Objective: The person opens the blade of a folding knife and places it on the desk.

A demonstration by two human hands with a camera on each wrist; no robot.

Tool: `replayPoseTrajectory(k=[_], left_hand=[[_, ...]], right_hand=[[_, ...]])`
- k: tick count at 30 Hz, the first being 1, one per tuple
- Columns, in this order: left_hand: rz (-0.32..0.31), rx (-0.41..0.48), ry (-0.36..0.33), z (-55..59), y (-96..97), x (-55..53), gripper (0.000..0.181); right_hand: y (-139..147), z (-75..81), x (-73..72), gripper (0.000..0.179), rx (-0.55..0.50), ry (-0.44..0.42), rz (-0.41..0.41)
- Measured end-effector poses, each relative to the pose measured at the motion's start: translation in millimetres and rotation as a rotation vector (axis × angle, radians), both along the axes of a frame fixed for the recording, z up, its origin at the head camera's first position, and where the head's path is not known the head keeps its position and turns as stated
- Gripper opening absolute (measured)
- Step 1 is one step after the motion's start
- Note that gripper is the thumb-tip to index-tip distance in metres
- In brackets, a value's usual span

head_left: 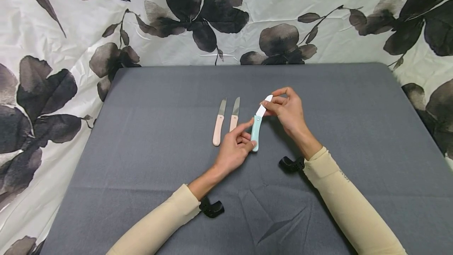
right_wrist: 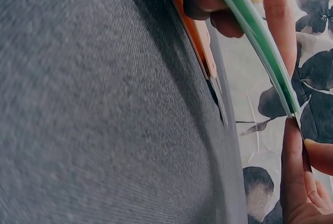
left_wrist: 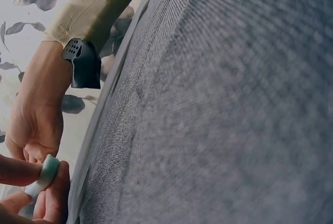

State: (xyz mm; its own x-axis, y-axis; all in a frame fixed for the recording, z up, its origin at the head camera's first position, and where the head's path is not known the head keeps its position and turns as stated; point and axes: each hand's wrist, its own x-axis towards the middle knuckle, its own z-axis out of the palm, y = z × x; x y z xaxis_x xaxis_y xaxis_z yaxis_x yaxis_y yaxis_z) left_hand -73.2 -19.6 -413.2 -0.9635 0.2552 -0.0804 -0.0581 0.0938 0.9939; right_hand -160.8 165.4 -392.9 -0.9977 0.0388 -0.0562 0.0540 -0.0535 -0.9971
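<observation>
A folding knife with a mint green handle [head_left: 256,131] is held above the table between both hands, its blade unfolded and pointing away to the upper right. My left hand [head_left: 231,150] grips the handle between thumb and fingers. On the blade [head_left: 261,110], my right hand [head_left: 291,115] pinches with thumb and fingers. The right wrist view shows the green handle [right_wrist: 255,36] edge-on, with fingers at the blade beyond it. Two pink-handled knives lie unfolded to the left: one knife [head_left: 218,129] in full sight, the other knife [head_left: 234,121] partly hidden by my left hand.
A grey cloth covers the table [head_left: 159,137], with creases near the front. Behind and beside it hangs a white sheet [head_left: 233,48] with dark flowers. A black wrist mount [head_left: 212,209] is under the left wrist, another mount [head_left: 291,164] under the right.
</observation>
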Motion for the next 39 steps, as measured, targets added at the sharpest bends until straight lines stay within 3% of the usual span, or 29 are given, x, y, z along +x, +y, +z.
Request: replayPoseTrajectory(k=[18,32,39], left_hand=[[-0.039,-0.027,-0.009,2.0,0.5,2.0,0.064],[-0.065,-0.037,-0.021,0.6,5.0,1.2,0.064],[-0.087,-0.118,-0.022,1.9,10.8,-1.4,0.064]], right_hand=[[8,3.7,-2.9,0.031,0.135,-0.016,0.112],[14,1.6,-5.5,0.033,0.149,-0.049,0.152],[15,-1.3,-7.9,0.04,0.196,-0.074,0.152]])
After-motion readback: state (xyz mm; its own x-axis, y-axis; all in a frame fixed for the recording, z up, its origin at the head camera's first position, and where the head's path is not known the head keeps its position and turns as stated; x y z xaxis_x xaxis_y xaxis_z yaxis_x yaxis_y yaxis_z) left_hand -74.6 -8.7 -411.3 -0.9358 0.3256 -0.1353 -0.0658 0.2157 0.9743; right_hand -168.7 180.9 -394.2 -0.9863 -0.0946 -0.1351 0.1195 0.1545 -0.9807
